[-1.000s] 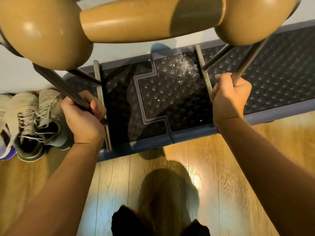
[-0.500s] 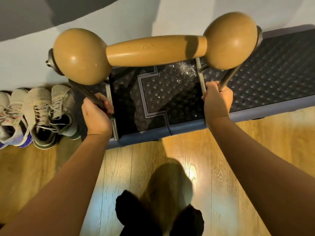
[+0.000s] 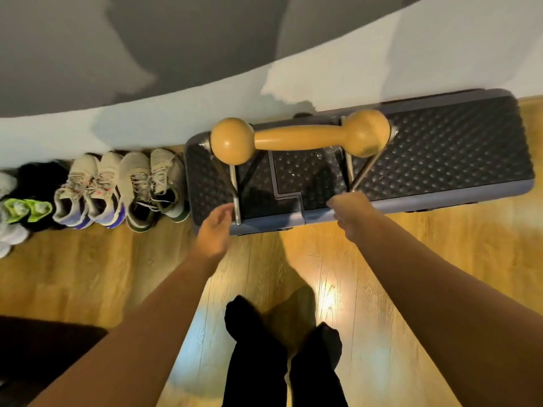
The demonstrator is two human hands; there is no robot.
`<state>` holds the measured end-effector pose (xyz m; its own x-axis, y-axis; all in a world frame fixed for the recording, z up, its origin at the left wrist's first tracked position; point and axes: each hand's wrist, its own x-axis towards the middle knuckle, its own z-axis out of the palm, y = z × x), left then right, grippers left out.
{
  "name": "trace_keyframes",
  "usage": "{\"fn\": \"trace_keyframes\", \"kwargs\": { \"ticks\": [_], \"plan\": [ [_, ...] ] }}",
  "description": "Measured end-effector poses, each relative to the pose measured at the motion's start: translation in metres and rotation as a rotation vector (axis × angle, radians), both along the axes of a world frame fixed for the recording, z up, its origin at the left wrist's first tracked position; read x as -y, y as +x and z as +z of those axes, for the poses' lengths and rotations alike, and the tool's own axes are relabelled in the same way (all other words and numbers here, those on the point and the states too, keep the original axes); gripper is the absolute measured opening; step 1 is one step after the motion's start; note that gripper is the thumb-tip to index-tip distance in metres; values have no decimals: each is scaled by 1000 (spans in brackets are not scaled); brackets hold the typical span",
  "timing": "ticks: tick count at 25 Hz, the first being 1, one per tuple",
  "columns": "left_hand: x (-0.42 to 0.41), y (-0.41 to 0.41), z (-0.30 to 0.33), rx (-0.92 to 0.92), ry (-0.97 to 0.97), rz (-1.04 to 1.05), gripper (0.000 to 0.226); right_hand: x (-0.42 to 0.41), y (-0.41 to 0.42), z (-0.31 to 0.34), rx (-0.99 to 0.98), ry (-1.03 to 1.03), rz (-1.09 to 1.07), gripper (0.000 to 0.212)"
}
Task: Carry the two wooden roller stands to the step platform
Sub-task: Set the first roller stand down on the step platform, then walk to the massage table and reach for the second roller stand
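A wooden roller stand (image 3: 296, 138), a tan dumbbell-shaped roller on thin metal legs, stands on the left half of the dark studded step platform (image 3: 440, 154) against the wall. My left hand (image 3: 214, 230) hovers just off the stand's near left leg, fingers apart, holding nothing. My right hand (image 3: 349, 214) is at the platform's front edge below the right leg, loosely curled and apart from it. Only one roller stand is in view.
A row of sneakers (image 3: 117, 189) lines the wall left of the platform. My legs in black (image 3: 282, 348) stand on the wooden floor (image 3: 440, 239). A dark object (image 3: 44, 348) sits at the lower left.
The roller stand has been lowered onto the platform. Both hands have let go of its legs and pulled back toward me; the view has risen and widened.
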<state>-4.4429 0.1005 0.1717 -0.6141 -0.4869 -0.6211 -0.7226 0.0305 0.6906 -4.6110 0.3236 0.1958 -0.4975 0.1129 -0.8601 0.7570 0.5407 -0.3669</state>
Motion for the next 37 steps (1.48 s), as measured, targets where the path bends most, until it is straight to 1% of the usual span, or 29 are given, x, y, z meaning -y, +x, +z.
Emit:
{"fn": "trace_keyframes", "kwargs": {
  "ticks": [2,3,5,7,9,12,14,17,21,24,28,30,33,35,37],
  "plan": [
    [-8,6,45,-22,20,-46,29,4,17,39,29,-66,273,41],
    [-11,6,68,-52,31,-73,32,7,24,62,1,-77,394,39],
    [-17,1,114,-94,39,-125,35,10,29,104,-102,-83,573,38],
    [-22,-7,159,-122,59,-141,36,10,28,151,-239,-129,692,45],
    [-26,-20,209,-182,84,-149,35,8,22,200,-364,-207,725,53],
    [-31,-41,302,-302,19,-213,32,8,10,283,-552,-208,752,53],
    [-35,-52,368,-378,-33,-256,31,7,5,341,-618,-212,753,53],
    [-36,-55,460,-448,-60,-293,31,6,4,423,-695,-259,747,57],
    [-25,-41,594,-556,-218,-353,44,7,0,553,-871,-367,784,66],
    [-11,-24,684,-663,-319,-351,38,16,-2,640,-1039,-415,815,69],
    [1,11,796,-762,-455,-286,40,41,11,749,-1256,-487,858,71],
    [11,31,847,-811,-535,-291,38,59,25,796,-1315,-543,881,70],
    [33,67,907,-816,-695,-261,37,90,48,846,-1360,-652,912,69],
    [52,101,935,-804,-798,-195,37,114,70,874,-1391,-710,953,70],
    [69,141,950,-748,-895,-116,38,140,94,900,-1409,-756,1019,72]
  ]
}}
